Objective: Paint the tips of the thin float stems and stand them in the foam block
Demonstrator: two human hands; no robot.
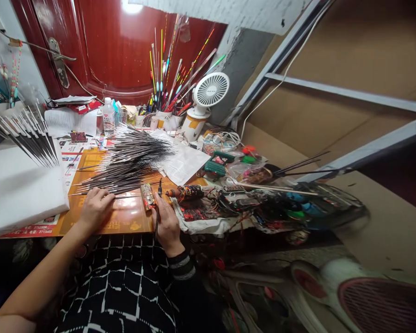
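Note:
My left hand (pixel 96 208) is closed on a slim fishing float, whose pale stem (pixel 127 197) points right, toward a small paint-stained block (pixel 147 198). My right hand (pixel 168 225) is closed around a thin black pen-like tool (pixel 160 187); its tip sticks up above the fingers and its lower end shows under the palm. That hand lies against the block's right side. Just beyond my hands, a big heap of dark fishing floats (pixel 131 155) with pale tips covers the amber mat (pixel 121 224).
More floats (pixel 29 136) stand stuck in a white foam block (pixel 21 185) at left. A small white fan (pixel 211 90), a plastic bottle (pixel 108 115) and a sheet of paper (pixel 185 162) are at the back. Stained cloth (pixel 201 224) and cluttered tools lie right.

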